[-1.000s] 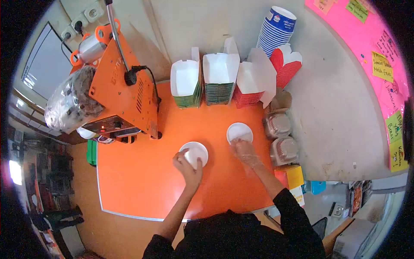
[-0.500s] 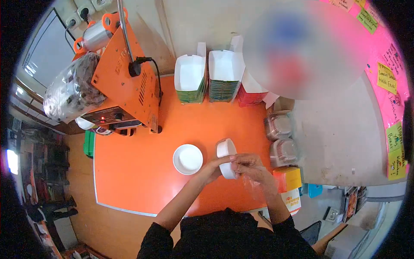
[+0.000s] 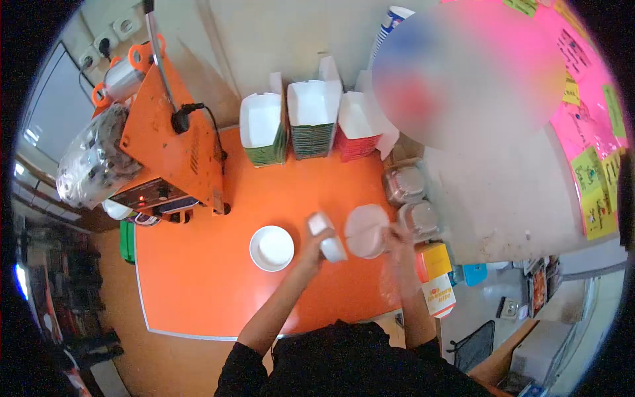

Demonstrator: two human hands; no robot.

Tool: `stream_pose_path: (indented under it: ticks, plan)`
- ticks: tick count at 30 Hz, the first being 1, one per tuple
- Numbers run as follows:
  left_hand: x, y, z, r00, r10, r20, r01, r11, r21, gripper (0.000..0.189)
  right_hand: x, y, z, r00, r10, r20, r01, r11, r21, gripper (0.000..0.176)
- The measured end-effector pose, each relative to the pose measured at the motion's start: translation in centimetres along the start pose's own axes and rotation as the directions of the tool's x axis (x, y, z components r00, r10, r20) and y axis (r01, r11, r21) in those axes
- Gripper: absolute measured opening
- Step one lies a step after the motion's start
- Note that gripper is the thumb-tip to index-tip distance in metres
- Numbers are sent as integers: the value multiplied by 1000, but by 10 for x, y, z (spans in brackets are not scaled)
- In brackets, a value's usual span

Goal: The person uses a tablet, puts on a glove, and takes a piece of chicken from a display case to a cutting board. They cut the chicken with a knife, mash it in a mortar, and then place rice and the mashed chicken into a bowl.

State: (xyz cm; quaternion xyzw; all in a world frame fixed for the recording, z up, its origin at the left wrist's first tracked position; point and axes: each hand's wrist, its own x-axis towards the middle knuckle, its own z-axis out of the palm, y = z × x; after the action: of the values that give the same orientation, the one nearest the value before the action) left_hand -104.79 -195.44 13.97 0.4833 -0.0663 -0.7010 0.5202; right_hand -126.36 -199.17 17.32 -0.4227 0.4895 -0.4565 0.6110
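Observation:
My left hand (image 3: 316, 247) is closed around a white paper bowl (image 3: 332, 247), tipped on its side above the orange table. To its right, my right hand (image 3: 398, 243) grips the edge of a round white bowl (image 3: 365, 231), which is smeared by motion and turned toward the camera. Clear plastic film (image 3: 389, 283) hangs below my right hand. On the table left of both hands, another white bowl (image 3: 272, 249) stands upright, its inside showing.
An orange sealing machine (image 3: 173, 145) stands at the left of the orange table (image 3: 198, 278). Stacked food trays (image 3: 312, 109) line the back wall. Clear plastic containers (image 3: 419, 220) and a yellow-and-white box (image 3: 438, 294) sit along the right edge.
My hands have moved apart, the left one leftward with a bowl and the right one rightward with a second round piece. The camera view has shifted slightly to the right.

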Motion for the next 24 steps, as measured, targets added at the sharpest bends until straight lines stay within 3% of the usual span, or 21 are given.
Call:
stream_pose_path:
  ticks: [2, 3, 5, 6, 8, 9, 10, 11, 12, 13, 15, 16, 17, 18, 19, 20, 21, 23, 24]
  plan:
    - [5, 12, -15, 992, 120, 30, -120, 993, 13, 76, -9, -32, -16, 996, 50, -76, -40, 992, 122, 20]
    - [23, 4, -29, 993, 84, 81, -75, 992, -102, 76, -18, -47, -23, 987, 116, -108, -88, 967, 239, 21]
    - [31, 6, -34, 974, 60, 218, -7, 972, -236, 72, -41, -47, -15, 988, 84, -127, -48, 964, 261, 25]
    - [49, -4, -45, 964, 40, 263, 13, 980, -199, 72, -51, -40, -12, 986, 122, -111, -71, 921, 383, 24]
    - [89, -36, -68, 954, 185, 236, -170, 982, -83, 66, -72, -22, -20, 984, 111, -138, -24, 856, 517, 24]
    - [80, -32, -57, 945, 155, 288, -148, 988, -47, 66, -90, -4, -25, 987, 152, -51, -89, 784, 615, 22]
    - [58, -28, -45, 960, 223, 168, -249, 956, 157, 65, -110, 13, -29, 982, 182, 41, -159, 700, 697, 20]
    - [43, -32, -37, 945, 320, 72, -324, 875, 360, 65, -130, 25, -33, 986, 167, -19, -104, 690, 716, 20]
    - [63, -43, -60, 864, 504, 1, -344, 588, 732, 70, -150, 35, -38, 987, 153, -46, -71, 678, 731, 17]
    - [84, -56, -86, 725, 686, 53, -245, 185, 952, 76, -174, 43, -42, 987, 141, -80, -35, 665, 746, 14]
    - [12, -36, -61, 522, 800, 294, -442, -41, 896, 88, -227, 51, -52, 977, 117, -179, 63, 644, 762, 14]
    - [-11, -29, -64, 459, 782, 421, -387, -251, 887, 90, -255, 53, -59, 973, 99, -208, 98, 639, 763, 14]
    - [-52, -25, -53, 564, 771, 295, -251, -179, 951, 95, -284, 56, -61, 948, 74, -310, 197, 627, 754, 14]
    - [-47, -44, -43, 578, 719, 386, -342, -216, 915, 95, -311, 61, -59, 893, 137, -429, 262, 617, 742, 16]
    - [-44, -63, -33, 627, 645, 438, -480, -123, 869, 93, -338, 68, -60, 823, 193, -535, 331, 603, 726, 20]
    - [-41, -80, -22, 669, 557, 492, -582, -19, 813, 91, -368, 77, -67, 837, 155, -525, 362, 562, 744, 20]
    - [-39, -95, -10, 699, 462, 546, -649, 90, 755, 89, -397, 78, -73, 787, 134, -602, 454, 536, 712, 20]
    - [-34, -117, 3, 737, 260, 624, -675, 312, 668, 85, -455, 79, -77, 712, 193, -675, 487, 556, 673, 10]
    - [-34, -122, -4, 760, 174, 627, -632, 421, 650, 83, -484, 79, -75, 703, 152, -695, 569, 466, 678, 9]
